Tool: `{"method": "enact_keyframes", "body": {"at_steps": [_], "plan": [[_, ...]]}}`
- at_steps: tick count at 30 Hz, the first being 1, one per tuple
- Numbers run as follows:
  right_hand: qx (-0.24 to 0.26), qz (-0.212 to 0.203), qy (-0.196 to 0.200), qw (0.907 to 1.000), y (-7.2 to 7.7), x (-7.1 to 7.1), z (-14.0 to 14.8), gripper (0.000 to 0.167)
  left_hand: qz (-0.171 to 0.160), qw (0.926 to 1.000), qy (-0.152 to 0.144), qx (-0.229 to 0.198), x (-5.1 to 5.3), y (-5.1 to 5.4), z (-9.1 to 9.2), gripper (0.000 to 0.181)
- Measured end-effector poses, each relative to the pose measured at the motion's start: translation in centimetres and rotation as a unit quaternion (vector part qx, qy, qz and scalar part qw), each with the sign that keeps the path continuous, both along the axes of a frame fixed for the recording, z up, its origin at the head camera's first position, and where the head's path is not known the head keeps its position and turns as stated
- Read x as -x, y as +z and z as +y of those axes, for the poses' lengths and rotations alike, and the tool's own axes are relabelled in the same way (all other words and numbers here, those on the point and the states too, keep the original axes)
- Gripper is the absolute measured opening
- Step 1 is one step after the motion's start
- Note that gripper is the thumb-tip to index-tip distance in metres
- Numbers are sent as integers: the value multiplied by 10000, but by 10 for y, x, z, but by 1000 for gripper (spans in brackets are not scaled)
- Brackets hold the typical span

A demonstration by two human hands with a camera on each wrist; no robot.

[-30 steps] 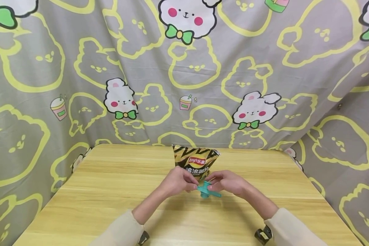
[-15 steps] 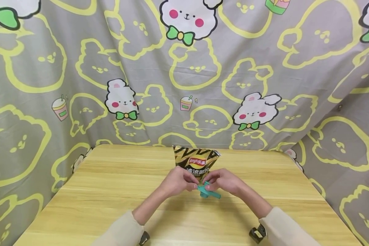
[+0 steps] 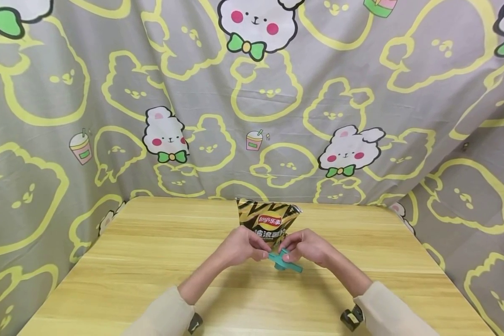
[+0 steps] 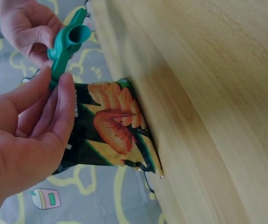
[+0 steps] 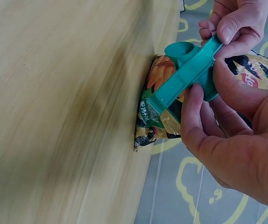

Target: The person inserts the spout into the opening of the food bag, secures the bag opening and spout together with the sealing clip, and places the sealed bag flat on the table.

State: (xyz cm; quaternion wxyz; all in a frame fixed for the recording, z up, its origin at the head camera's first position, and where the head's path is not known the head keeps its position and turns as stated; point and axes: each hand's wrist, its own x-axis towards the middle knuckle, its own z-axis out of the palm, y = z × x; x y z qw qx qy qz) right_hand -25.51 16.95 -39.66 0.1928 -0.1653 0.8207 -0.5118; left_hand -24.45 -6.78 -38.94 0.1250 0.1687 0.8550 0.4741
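Note:
A teal bag clip with a round pouring spout (image 3: 293, 266) is held between my two hands, above the table. My left hand (image 3: 239, 245) pinches one end of its bar between thumb and fingertips. My right hand (image 3: 310, 247) grips the clip's round middle part, as the right wrist view shows; the bar's other end sticks out free. In the left wrist view the spout's hollow mouth (image 4: 79, 34) is visible. Just behind the hands stands a black and yellow bag of potato chips (image 3: 269, 219), its lower part partly hidden by them. Neither hand visibly holds the bag.
The wooden table (image 3: 151, 233) stretches out on both sides of the hands. A grey curtain (image 3: 277, 112) with cartoon prints hangs behind its far edge. A dark wrist device (image 3: 352, 318) sits below the right sleeve.
My right hand and forearm have shifted slightly left, and the clip has tilted so that its long bar shows more from above. The left hand and the chip bag stay nearly in place.

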Motion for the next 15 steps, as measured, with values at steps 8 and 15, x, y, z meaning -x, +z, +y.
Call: {"method": "enact_keyframes", "body": {"at_steps": [8,15], "plan": [[67,29,93,9999,5,-2,0,18,-64,9999,-80,-34,1,4,-2,5],[72,28,186,9998,8,-4,0,19,-158,9998,-112,-37,2,6,-1,6]]}}
